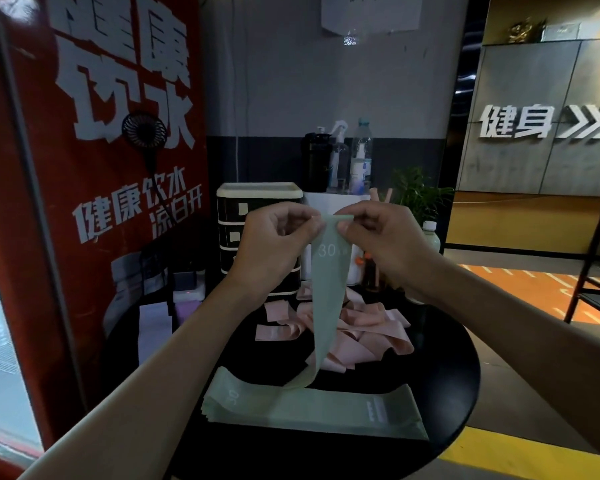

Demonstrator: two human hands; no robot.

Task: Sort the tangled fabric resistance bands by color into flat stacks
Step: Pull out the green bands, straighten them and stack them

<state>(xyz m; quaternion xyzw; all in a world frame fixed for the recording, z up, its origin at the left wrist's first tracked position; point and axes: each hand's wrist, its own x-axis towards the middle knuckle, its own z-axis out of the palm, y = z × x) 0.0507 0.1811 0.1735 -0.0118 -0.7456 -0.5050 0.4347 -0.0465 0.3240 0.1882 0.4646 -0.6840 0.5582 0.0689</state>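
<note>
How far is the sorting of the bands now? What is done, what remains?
Done: a flat green stack lies at the near edge of the table. In hand: the left hand and right hand pinch the top of one more green band, which hangs toward that stack. Left: the pink bands lie tangled mid-table; no pink stack shows.

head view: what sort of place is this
Probably a gym: a 健身 (fitness) wall sign with arrows, a red drinking-water banner, and green resistance bands and pink resistance bands on a round black table.
</note>
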